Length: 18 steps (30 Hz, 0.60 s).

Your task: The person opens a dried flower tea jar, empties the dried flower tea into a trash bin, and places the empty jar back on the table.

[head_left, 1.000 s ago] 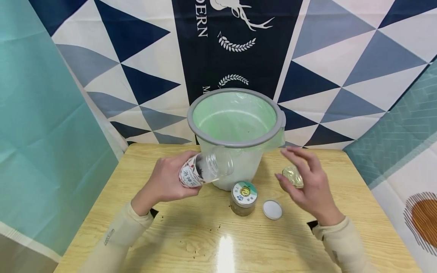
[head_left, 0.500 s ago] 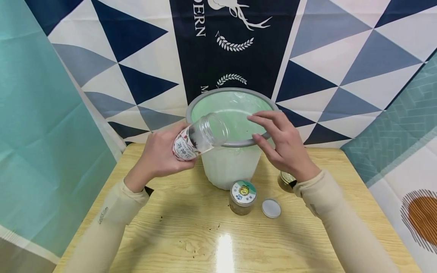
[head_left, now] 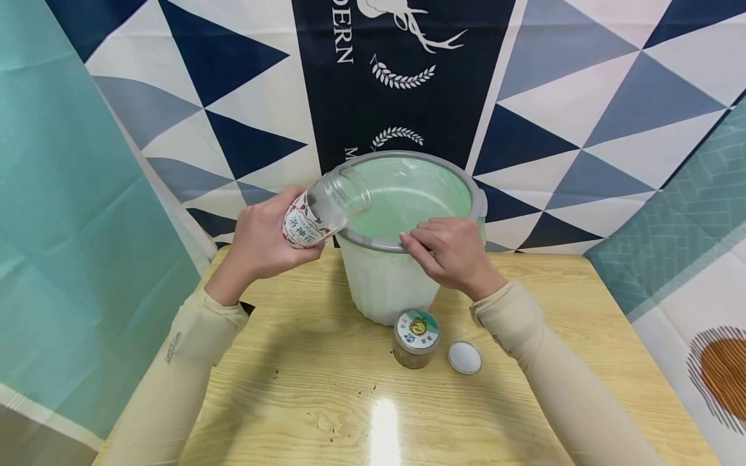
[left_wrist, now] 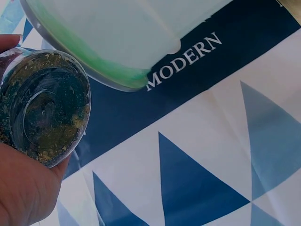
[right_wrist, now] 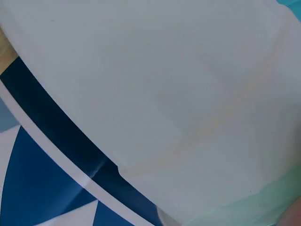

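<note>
A clear jar with a flowered white label (head_left: 304,223) lies tilted in my left hand (head_left: 259,236), its open mouth over the left rim of a white bin (head_left: 387,281) lined with a green bag. Dark bits show inside the jar. From the left wrist view, the jar's round base (left_wrist: 47,110) faces the camera, with brownish flecks seen through it. My right hand (head_left: 451,252) grips the bin's grey front rim with curled fingers. The bin's pale wall (right_wrist: 141,89) fills most of the right wrist view, where only a sliver of that hand shows.
In front of the bin stands a small jar with a green-and-white lid (head_left: 416,336). Beside it lies a round white lid (head_left: 465,358). Dark crumbs are scattered on the wooden table (head_left: 303,401). A patterned cloth (head_left: 408,39) hangs behind the bin.
The left hand has raised the jar up and left to the bin's rim. The right hand has moved from near a gold-lidded jar, now hidden, over the bin's opening and onto its front rim.
</note>
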Each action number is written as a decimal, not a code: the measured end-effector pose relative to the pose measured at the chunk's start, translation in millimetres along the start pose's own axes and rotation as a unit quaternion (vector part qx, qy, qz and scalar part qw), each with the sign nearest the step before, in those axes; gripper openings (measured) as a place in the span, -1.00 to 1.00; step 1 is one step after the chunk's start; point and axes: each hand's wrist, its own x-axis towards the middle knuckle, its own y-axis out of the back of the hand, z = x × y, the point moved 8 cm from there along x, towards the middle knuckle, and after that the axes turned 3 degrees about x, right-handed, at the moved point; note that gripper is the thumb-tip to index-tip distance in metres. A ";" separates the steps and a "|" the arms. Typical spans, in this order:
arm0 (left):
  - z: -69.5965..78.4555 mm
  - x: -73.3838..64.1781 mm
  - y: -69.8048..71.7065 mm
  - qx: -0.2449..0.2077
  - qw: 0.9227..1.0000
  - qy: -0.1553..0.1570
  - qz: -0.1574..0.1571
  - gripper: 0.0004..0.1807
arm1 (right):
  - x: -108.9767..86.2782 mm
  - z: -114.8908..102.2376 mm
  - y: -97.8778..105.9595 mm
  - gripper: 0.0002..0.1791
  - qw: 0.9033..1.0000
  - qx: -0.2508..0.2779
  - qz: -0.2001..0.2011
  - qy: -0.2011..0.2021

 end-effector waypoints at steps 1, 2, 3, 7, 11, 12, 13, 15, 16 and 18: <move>-1.0 0.8 -0.1 0.006 1.000 0.000 -0.003 -0.21 | 0.1 0.4 -0.3 -0.33 1.000 -0.002 0.003 -0.002; -2.0 1.5 -0.1 0.011 1.000 -0.001 -0.006 -0.21 | 0.1 0.8 -0.5 -0.33 1.000 -0.003 0.006 -0.005; -3.0 2.4 0.2 0.016 1.000 -0.001 -0.009 -0.21 | 0.1 1.1 -0.7 -0.34 1.000 -0.004 0.009 -0.006; -5.6 8.7 3.7 0.031 0.999 -0.004 -0.018 -0.22 | 0.4 0.6 0.8 -0.37 1.000 -0.017 0.014 -0.004; -8.8 17.6 11.6 0.049 0.999 -0.002 -0.021 -0.21 | 0.7 0.0 0.8 -0.42 0.999 -0.031 0.023 -0.001; -9.5 20.2 14.0 0.054 0.998 -0.002 -0.020 -0.21 | 0.8 -0.2 0.7 -0.42 0.999 -0.032 0.026 -0.001; -10.1 22.9 16.6 0.058 0.998 -0.002 -0.019 -0.21 | 1.0 -0.3 0.4 -0.42 0.999 -0.033 0.028 -0.001; -11.1 29.0 21.5 0.067 0.998 0.000 -0.021 -0.23 | 1.1 -0.4 -0.3 -0.41 0.999 -0.033 0.031 -0.001; -11.5 32.4 24.2 0.071 0.997 0.000 -0.019 -0.24 | 1.2 -0.4 -0.8 -0.41 0.999 -0.033 0.032 0.000; -11.9 40.2 29.3 0.079 0.997 -0.001 -0.017 -0.24 | 1.3 -0.1 -1.3 -0.41 0.999 -0.033 0.033 -0.001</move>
